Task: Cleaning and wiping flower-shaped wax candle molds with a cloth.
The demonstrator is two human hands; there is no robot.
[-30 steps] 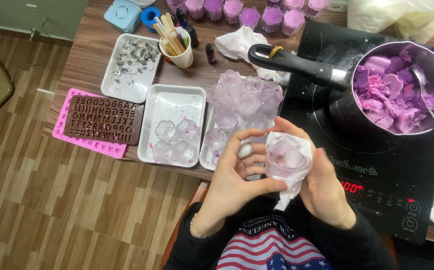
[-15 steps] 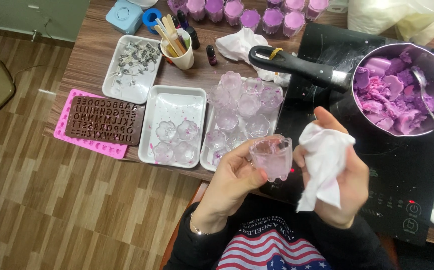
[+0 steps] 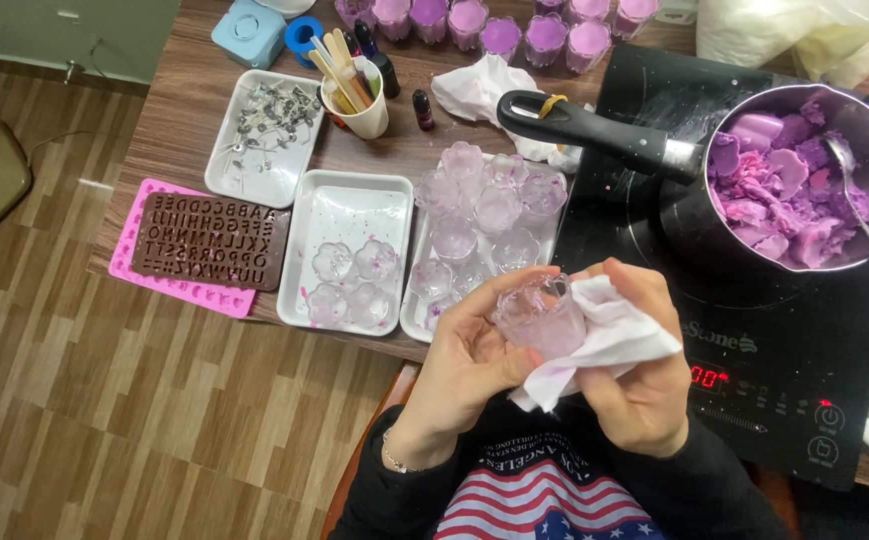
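Observation:
My left hand grips a small clear flower-shaped glass cup stained with pink. My right hand holds a white tissue pressed against the cup's right side and underside. Both hands hover over the table's near edge, in front of a white tray piled with several more clear cups. Left of it, another white tray holds a few flower-shaped cups.
A dark pot of purple wax chunks sits on a black induction hob at right, its handle pointing left. Brown and pink letter moulds, a tray of metal wick holders, a cup of sticks and filled purple cups stand behind.
The tissue was wrapped over the cup, then pulled off to the right, and now presses against the cup again. The cup stays in my left hand.

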